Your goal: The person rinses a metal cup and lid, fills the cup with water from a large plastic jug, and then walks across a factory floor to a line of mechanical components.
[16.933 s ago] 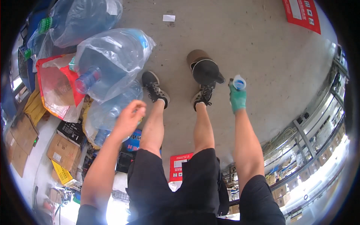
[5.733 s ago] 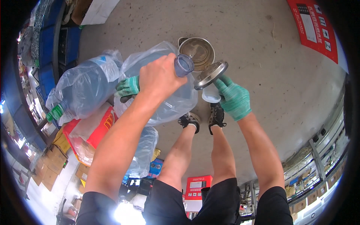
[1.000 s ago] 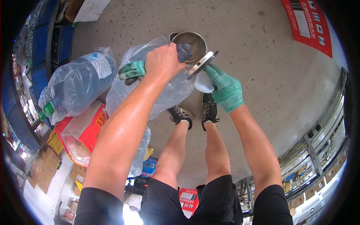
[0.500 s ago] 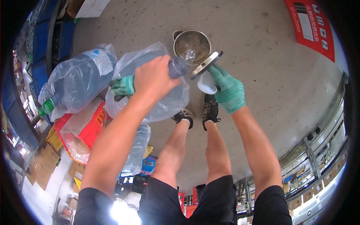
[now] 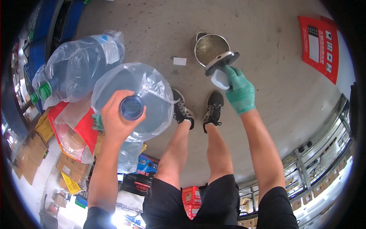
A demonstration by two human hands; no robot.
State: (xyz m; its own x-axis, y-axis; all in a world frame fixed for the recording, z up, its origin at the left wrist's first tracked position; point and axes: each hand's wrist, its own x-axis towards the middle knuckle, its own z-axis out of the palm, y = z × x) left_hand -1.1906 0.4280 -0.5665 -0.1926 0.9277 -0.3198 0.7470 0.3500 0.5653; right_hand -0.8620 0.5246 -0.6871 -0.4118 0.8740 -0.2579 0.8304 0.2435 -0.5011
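My left hand (image 5: 120,114), bare, is wrapped round the neck of a large clear blue water jug (image 5: 156,91) in a loose plastic bag. The jug stands roughly upright, its open mouth facing up. Part of a green glove (image 5: 98,122) shows beside my left hand. My right hand (image 5: 241,93), in a green glove, grips a dark round lid (image 5: 225,61) with a steel rim, plus a small translucent white cup-shaped piece (image 5: 220,79). Just beyond the lid, a round steel pot (image 5: 229,41) with a side handle sits on the floor, holding some water.
A second bagged jug (image 5: 84,57) with a green cap (image 5: 45,91) lies at left, above a red-and-clear bag (image 5: 70,126). A small white card (image 5: 180,61) lies on the floor near the pot. A red box (image 5: 318,45) stands at far right, metal shelving (image 5: 305,171) at lower right.
My left hand has tipped the jug back upright and drawn it toward me, and water no longer pours into the pot. The lid in my right hand shifts slightly right. A white card is now visible.
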